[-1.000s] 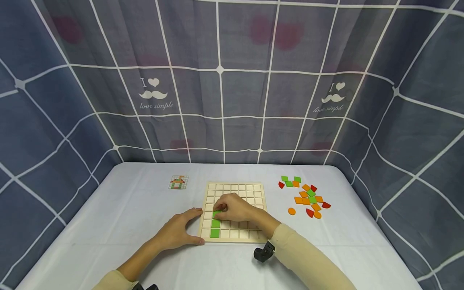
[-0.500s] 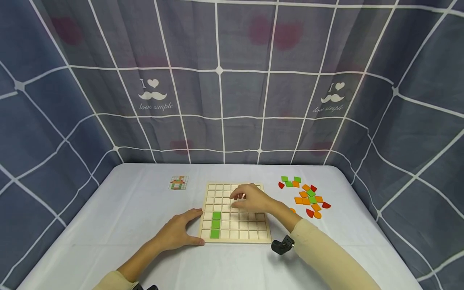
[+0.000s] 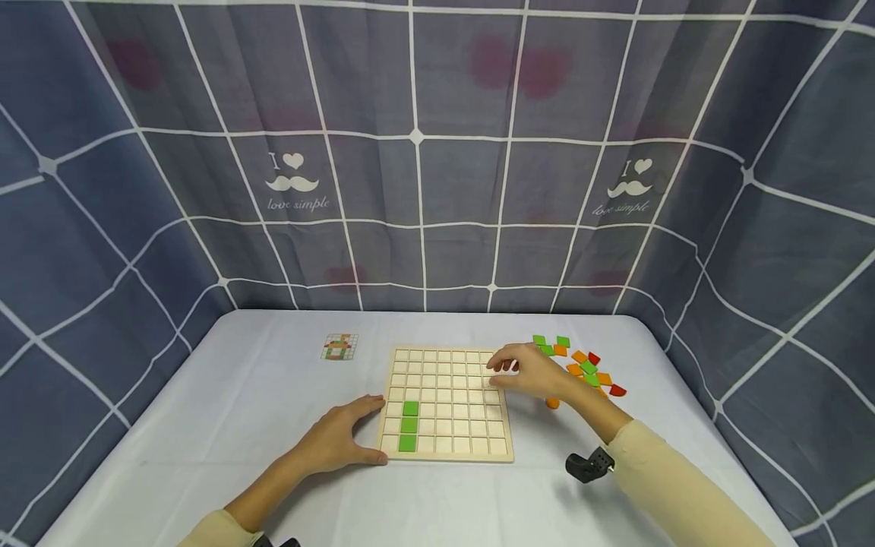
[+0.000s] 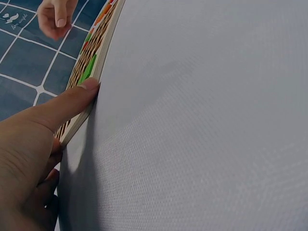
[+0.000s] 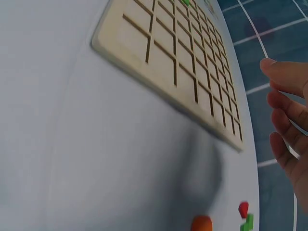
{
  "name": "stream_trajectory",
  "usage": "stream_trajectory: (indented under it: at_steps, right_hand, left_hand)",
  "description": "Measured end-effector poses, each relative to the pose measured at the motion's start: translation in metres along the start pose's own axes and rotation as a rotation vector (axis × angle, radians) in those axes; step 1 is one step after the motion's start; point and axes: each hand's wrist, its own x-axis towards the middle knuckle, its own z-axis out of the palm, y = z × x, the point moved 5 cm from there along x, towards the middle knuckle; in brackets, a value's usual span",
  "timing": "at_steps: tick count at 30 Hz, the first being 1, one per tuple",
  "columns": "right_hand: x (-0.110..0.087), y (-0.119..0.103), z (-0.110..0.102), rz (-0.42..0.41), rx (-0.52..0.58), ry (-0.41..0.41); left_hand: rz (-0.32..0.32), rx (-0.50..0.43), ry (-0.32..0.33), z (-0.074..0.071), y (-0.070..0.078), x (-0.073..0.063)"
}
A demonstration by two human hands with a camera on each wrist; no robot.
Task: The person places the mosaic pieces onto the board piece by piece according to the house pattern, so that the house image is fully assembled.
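Observation:
A wooden grid board lies on the table, with three green square tiles in a column near its left side. My left hand rests against the board's left edge, thumb and fingers spread; the left wrist view shows the thumb touching the rim. Over the board's right edge hovers my right hand, fingers loosely bent. Nothing shows between its fingertips in the right wrist view, where the hand is apart from the board.
Right of the board lie loose green, orange and red tiles, partly hidden by the right hand. An orange round tile sits nearest the board. A small pattern card lies at the back left. A checked curtain encloses the white table.
My right hand has left the topmost green tile and travelled right across the board to its right edge. The left hand has stayed in place.

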Motion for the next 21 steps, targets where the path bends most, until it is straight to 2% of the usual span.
stream_trajectory:
  at_steps: [10,15,21]
  right_hand:
    - [-0.032,0.038,-0.032,0.075,-0.053,0.074]
    - [-0.045,0.062,-0.041,0.222,-0.063,0.072]
    - [-0.060,0.095,-0.043,0.357,-0.005,0.048]
  left_hand:
    - [0.005,0.013,-0.003,0.001,-0.001,0.000]
    - [0.005,0.018,-0.005,0.001,-0.001,0.000]
    - [-0.001,0.019,-0.004,0.000,0.000,-0.001]
